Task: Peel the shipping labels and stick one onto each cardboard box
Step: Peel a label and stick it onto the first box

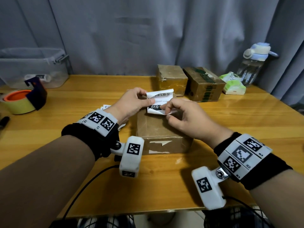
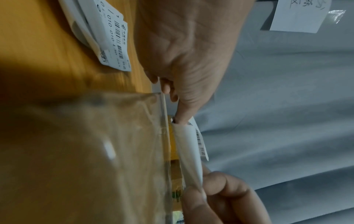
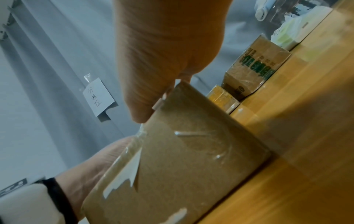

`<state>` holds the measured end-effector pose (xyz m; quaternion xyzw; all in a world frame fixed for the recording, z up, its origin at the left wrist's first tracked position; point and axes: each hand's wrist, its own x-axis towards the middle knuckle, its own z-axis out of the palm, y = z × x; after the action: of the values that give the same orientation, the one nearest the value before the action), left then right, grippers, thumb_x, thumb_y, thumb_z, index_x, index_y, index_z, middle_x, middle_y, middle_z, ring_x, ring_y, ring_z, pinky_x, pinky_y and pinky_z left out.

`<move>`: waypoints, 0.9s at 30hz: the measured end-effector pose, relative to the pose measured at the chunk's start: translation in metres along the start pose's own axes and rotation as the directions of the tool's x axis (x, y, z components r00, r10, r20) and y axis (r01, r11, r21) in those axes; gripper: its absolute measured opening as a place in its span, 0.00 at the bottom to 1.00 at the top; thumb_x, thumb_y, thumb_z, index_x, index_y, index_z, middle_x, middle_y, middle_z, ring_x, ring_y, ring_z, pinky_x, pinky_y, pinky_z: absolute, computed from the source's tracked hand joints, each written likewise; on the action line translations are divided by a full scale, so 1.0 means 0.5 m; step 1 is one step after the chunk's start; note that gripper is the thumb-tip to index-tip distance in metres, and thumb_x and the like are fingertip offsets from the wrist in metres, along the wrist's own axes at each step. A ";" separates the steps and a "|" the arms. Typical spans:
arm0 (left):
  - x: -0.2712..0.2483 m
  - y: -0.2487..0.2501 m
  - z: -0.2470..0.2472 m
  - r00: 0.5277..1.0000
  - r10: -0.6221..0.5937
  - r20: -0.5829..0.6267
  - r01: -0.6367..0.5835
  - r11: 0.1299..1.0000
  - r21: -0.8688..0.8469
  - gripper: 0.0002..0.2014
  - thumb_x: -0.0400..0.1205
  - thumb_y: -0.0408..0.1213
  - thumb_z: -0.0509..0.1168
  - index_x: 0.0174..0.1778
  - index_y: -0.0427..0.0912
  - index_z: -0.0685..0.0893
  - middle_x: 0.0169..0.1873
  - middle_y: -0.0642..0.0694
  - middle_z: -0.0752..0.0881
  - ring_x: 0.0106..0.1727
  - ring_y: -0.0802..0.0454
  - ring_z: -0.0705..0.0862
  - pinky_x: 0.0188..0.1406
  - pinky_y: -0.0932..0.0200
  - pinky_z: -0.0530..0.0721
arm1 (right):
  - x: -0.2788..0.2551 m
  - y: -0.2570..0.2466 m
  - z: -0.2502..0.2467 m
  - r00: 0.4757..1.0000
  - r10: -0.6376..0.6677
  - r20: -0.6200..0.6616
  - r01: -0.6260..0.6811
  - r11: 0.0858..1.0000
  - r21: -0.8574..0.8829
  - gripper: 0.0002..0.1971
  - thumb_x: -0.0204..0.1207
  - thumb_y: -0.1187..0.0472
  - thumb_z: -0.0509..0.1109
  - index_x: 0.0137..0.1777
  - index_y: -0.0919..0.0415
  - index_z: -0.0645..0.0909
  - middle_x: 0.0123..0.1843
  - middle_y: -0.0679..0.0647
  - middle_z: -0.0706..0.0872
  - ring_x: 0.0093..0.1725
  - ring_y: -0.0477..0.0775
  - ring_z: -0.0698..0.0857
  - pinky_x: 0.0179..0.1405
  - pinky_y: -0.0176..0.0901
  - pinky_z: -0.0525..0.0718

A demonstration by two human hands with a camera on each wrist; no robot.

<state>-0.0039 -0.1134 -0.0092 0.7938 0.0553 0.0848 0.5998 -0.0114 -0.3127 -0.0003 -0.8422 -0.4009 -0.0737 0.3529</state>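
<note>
A white shipping label (image 1: 160, 102) printed "010" is held just above the nearest cardboard box (image 1: 158, 129) at the table's middle. My left hand (image 1: 148, 97) pinches the label's left edge between thumb and fingers. Thumb and forefinger of my right hand (image 1: 164, 110) pinch its lower right corner, where a thin layer curls away. In the left wrist view the label (image 2: 191, 151) stretches edge-on between my left hand (image 2: 180, 119) and the right fingers (image 2: 220, 189). Two more boxes, a plain one (image 1: 171, 79) and a green-printed one (image 1: 204, 84), stand behind. A stack of spare labels (image 2: 113, 37) lies under my left wrist.
A yellow tape roll in its dispenser (image 1: 21, 99) and a clear plastic bin (image 1: 32, 68) sit at the left. A water bottle (image 1: 253, 63) and tissue pack (image 1: 233, 84) stand at the back right. A black marker (image 1: 4, 120) lies by the left edge. A grey curtain hangs behind.
</note>
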 end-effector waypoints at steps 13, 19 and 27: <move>-0.014 0.009 0.007 0.997 -0.049 -0.057 0.053 0.995 0.088 0.23 0.57 0.51 0.80 0.43 0.52 0.80 0.64 0.41 0.77 0.60 0.45 0.82 0.63 0.46 0.83 | 0.009 -0.010 0.005 0.997 0.038 0.068 -0.040 0.999 0.036 0.07 0.71 0.65 0.71 0.40 0.52 0.77 0.48 0.55 0.89 0.56 0.58 0.86 0.55 0.59 0.82; -0.015 0.006 0.015 0.997 -0.075 -0.034 0.077 0.993 0.085 0.29 0.54 0.53 0.78 0.49 0.51 0.80 0.63 0.40 0.79 0.60 0.45 0.82 0.63 0.46 0.82 | 0.008 -0.009 0.001 0.998 0.045 0.048 -0.047 0.998 0.043 0.07 0.71 0.67 0.71 0.41 0.54 0.78 0.47 0.54 0.88 0.54 0.58 0.86 0.55 0.56 0.83; -0.013 0.000 0.019 0.997 -0.065 -0.037 0.069 0.992 0.110 0.21 0.60 0.49 0.79 0.45 0.55 0.80 0.63 0.39 0.79 0.61 0.45 0.81 0.65 0.46 0.81 | 0.005 -0.008 0.002 0.999 0.045 0.031 -0.046 0.998 0.038 0.06 0.71 0.66 0.71 0.41 0.54 0.78 0.47 0.54 0.88 0.51 0.56 0.85 0.53 0.56 0.83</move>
<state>-0.0083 -0.1238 -0.0123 0.8221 0.0966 0.0746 0.5561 -0.0129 -0.3090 0.0022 -0.8451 -0.3882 -0.0452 0.3647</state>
